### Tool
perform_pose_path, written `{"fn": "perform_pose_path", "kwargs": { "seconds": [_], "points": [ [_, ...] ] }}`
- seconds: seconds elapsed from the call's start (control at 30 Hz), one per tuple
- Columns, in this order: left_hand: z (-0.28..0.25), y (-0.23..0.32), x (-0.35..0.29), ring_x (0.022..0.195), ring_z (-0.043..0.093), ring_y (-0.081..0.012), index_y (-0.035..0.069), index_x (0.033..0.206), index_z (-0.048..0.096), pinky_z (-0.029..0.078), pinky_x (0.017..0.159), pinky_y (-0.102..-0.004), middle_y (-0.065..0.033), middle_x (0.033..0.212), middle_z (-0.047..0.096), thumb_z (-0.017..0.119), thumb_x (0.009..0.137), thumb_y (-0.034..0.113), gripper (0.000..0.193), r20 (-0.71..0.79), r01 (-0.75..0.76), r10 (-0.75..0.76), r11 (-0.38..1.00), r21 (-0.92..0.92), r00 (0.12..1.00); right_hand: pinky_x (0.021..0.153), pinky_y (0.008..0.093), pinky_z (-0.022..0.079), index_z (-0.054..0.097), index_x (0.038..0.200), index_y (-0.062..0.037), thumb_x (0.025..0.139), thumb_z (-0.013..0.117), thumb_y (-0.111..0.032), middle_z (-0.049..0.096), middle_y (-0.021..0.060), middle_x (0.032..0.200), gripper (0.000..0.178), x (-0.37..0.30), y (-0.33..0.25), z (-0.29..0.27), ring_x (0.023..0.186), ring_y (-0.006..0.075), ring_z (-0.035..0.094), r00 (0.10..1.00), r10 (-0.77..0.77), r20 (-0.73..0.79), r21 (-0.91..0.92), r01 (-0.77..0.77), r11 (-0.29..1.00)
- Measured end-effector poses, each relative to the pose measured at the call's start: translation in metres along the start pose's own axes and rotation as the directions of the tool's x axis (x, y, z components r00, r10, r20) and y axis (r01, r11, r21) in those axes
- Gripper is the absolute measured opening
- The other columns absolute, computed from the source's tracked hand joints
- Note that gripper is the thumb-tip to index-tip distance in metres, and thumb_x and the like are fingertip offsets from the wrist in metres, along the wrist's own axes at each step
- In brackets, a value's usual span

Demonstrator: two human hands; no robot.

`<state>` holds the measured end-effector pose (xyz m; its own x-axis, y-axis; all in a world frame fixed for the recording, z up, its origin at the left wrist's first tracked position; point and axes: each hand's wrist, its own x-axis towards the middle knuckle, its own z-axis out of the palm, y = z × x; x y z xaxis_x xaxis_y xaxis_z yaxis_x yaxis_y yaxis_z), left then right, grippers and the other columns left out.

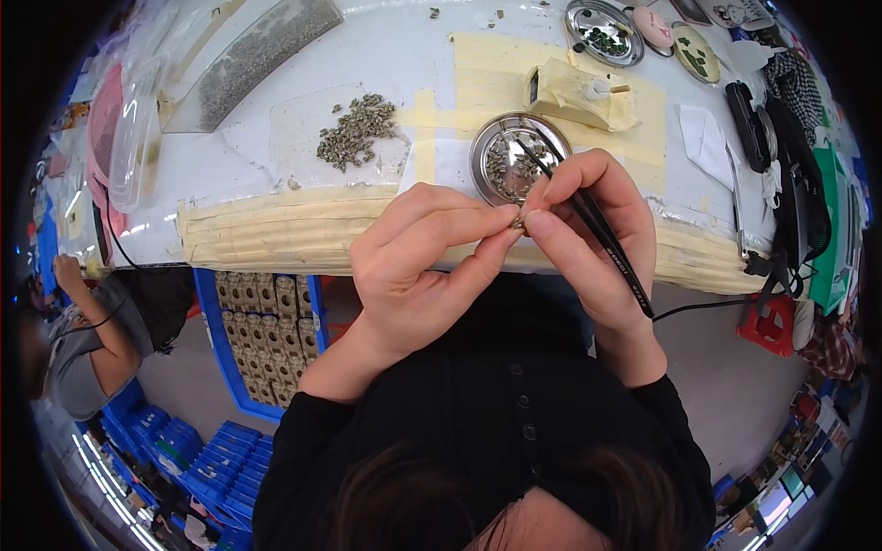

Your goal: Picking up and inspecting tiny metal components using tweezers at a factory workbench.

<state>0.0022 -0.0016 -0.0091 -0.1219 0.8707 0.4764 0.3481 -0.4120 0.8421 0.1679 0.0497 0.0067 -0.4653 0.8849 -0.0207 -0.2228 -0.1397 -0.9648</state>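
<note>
My left hand [418, 266] and my right hand [611, 220] meet above the table's front edge. Between their fingertips is a tiny brownish metal-looking part [518, 223], mostly covered by the fingers, so its exact kind is unclear. Black tweezers [618, 253] also rest in my right hand, lying across the palm with their tips pointing away from me. Those tips hover over a round metal dish [476, 167] that holds several similar small parts. To the left, a loose pile of small grey-brown parts [358, 129] lies on a clear sheet.
A clear tray of grey bits [248, 69] stands far left. A tape-covered block [581, 95] sits behind the dish. Two small dishes [606, 35] hold dark green pieces at far right. Below the table is a blue crate [230, 367]; another person's arm [101, 321] shows left.
</note>
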Motion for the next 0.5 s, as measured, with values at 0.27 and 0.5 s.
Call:
{"fn": "perform_pose_path", "kwargs": {
  "seconds": [0.27, 0.5],
  "points": [
    [-0.0045, -0.0017, 0.0006, 0.074, 0.062, -0.0176, -0.003, 0.096, 0.069, 0.048, 0.064, -0.0251, -0.0121, 0.083, 0.066, 0.072, 0.073, -0.011, 0.024, 0.068, -0.061, 0.063, 0.998, -0.021, 0.996, 0.076, 0.0193, 0.045, 0.054, 0.097, -0.0039, 0.085, 0.066, -0.002, 0.059, -0.0001, 0.090, 0.017, 0.0011, 0.0004, -0.0044, 0.082, 0.0039, 0.055, 0.991, 0.125, 0.056, 0.096, -0.130, 0.987],
    [-0.0042, -0.0048, -0.0016, 0.074, 0.061, -0.0167, -0.002, 0.097, 0.069, 0.046, 0.061, -0.0243, -0.0117, 0.084, 0.066, 0.072, 0.074, -0.011, 0.025, 0.066, -0.045, 0.051, 0.995, -0.083, 0.997, 0.075, 0.0182, 0.045, 0.055, 0.097, -0.0052, 0.085, 0.066, -0.002, 0.058, -0.0014, 0.091, 0.017, 0.0016, -0.0018, -0.0022, 0.083, 0.0029, 0.053, 0.981, 0.181, 0.072, 0.182, -0.191, 0.965]
  ]
}}
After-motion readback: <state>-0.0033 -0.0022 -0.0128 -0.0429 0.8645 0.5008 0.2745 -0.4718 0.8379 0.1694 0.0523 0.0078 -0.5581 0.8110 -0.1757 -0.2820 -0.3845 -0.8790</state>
